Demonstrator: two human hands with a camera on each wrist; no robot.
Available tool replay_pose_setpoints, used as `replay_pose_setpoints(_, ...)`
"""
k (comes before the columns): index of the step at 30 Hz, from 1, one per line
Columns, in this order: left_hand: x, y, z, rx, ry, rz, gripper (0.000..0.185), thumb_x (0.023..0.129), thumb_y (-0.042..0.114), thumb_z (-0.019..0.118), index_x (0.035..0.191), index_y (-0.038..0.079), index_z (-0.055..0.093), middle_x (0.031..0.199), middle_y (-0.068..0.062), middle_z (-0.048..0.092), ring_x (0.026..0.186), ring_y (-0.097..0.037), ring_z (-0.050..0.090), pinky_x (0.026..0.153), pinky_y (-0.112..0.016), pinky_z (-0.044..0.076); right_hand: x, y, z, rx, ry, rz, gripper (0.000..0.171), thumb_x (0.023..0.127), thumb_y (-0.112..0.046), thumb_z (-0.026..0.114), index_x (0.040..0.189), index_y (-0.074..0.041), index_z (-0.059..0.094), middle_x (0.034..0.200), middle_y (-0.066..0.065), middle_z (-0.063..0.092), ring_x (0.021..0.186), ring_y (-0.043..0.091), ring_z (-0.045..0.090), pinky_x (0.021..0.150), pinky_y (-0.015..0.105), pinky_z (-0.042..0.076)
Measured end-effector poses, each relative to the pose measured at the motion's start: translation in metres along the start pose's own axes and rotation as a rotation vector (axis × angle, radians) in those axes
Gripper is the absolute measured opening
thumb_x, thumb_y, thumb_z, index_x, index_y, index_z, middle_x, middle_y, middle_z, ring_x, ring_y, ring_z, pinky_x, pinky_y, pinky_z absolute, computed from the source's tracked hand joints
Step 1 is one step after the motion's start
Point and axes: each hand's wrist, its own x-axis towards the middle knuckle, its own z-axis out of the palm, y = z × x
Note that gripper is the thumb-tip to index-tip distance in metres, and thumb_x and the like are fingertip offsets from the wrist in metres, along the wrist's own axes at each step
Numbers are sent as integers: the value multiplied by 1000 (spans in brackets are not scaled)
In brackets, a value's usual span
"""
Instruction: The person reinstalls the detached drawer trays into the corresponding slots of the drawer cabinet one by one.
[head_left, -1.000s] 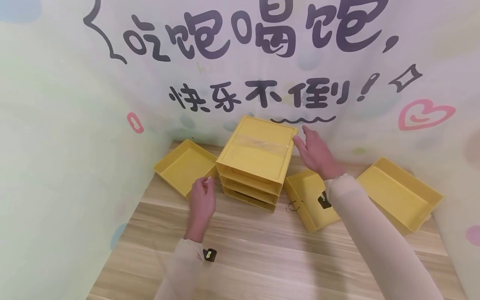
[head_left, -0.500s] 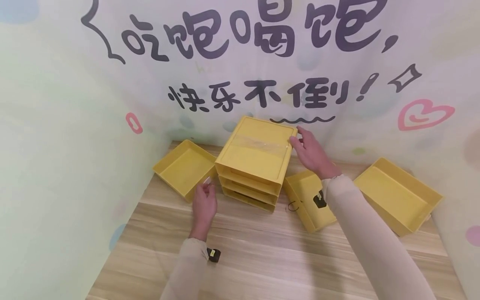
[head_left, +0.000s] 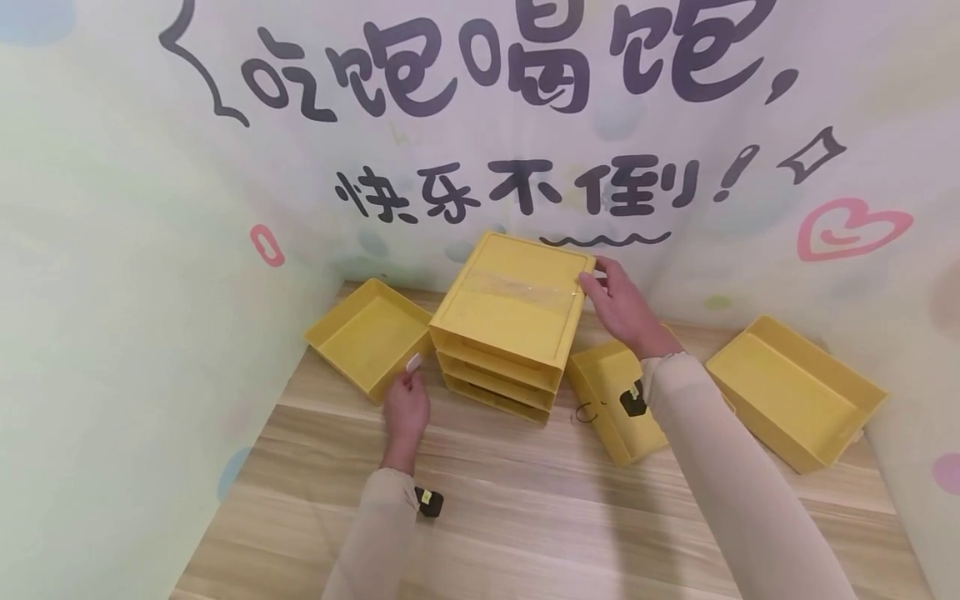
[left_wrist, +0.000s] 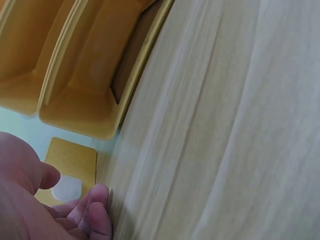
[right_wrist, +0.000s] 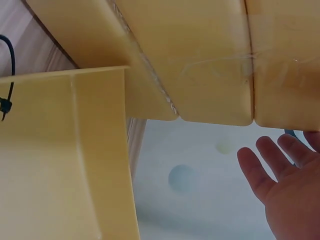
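Observation:
In the head view, a yellow drawer cabinet (head_left: pixel 510 300) stands in the middle with its front slots bare and clear tape across its top. My left hand (head_left: pixel 407 410), in front of the cabinet's left corner, pinches a small flat white piece (head_left: pixel 413 362); its exact kind is unclear. The left wrist view shows this white piece (left_wrist: pixel 67 189) between thumb and fingers. My right hand (head_left: pixel 626 308) touches the cabinet's rear right top edge, thumb over the rim. From the right wrist, several fingers (right_wrist: pixel 272 157) look extended and apart from the cabinet's wall.
A yellow drawer (head_left: pixel 367 337) lies left of the cabinet. To its right are another drawer (head_left: pixel 611 375), partly under my right arm, and a third drawer (head_left: pixel 802 392). A thin black loop (head_left: pixel 587 412) hangs at the nearer one's edge. Printed cloth walls (head_left: pixel 150 292) enclose the wooden tabletop (head_left: pixel 510 500).
My right hand has come slightly left onto the cabinet's edge. My left hand has shifted a little, and the white piece now sticks out farther from its fingertips.

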Motion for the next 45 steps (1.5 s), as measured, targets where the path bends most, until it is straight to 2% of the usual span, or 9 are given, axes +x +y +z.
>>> replay_pose_setpoints(5,3,-2,1,51,26,-8,46,107,34,42,129,1,63,120,-24,69,107,-42,64,94,-57,49,-1,1,1,14,1,13,75,105,-57,38,160,-8,20,163,15,33,145,36,45,120,55,36)
replay_pose_setpoints(11,2,-2,-1,200,91,38,44,108,37,41,120,5,67,104,-20,71,93,-40,67,79,-55,51,0,2,2,19,10,6,75,105,-57,38,159,-8,22,161,16,37,144,36,45,120,55,35)
replay_pose_setpoints(14,1,-2,-2,228,112,55,43,107,39,43,118,5,67,99,-20,71,89,-40,67,76,-55,51,1,1,3,25,12,2,74,105,-56,38,159,-7,23,159,16,38,144,36,45,120,55,35)
replay_pose_setpoints(19,1,-2,-1,217,128,58,43,107,41,45,119,6,66,106,-20,73,96,-43,69,81,-57,52,1,-1,5,31,8,-2,75,106,-56,38,159,-7,21,158,18,39,145,37,44,121,56,34)
replay_pose_setpoints(24,3,-4,-2,204,116,51,43,107,42,45,122,9,66,112,-16,73,99,-40,69,83,-56,52,0,-4,5,28,7,8,75,105,-57,37,159,-7,21,158,18,38,144,37,44,121,56,34)
replay_pose_setpoints(32,2,-7,-5,150,88,51,44,106,45,45,126,12,66,108,-11,72,91,-33,64,79,-49,50,2,-8,8,34,46,55,71,104,-55,37,154,-5,26,154,18,43,139,35,47,119,54,38)
replay_pose_setpoints(39,1,-10,-11,119,98,47,43,107,44,43,123,12,67,102,-12,70,89,-33,62,78,-47,48,5,-8,14,19,90,54,69,104,-50,32,151,0,25,148,22,45,133,36,49,116,53,40)
replay_pose_setpoints(45,1,-20,-19,127,134,53,42,107,43,43,116,10,68,105,-14,72,93,-37,64,81,-50,50,4,-9,16,12,119,66,68,104,-48,30,149,2,25,144,24,47,128,36,50,114,52,41)
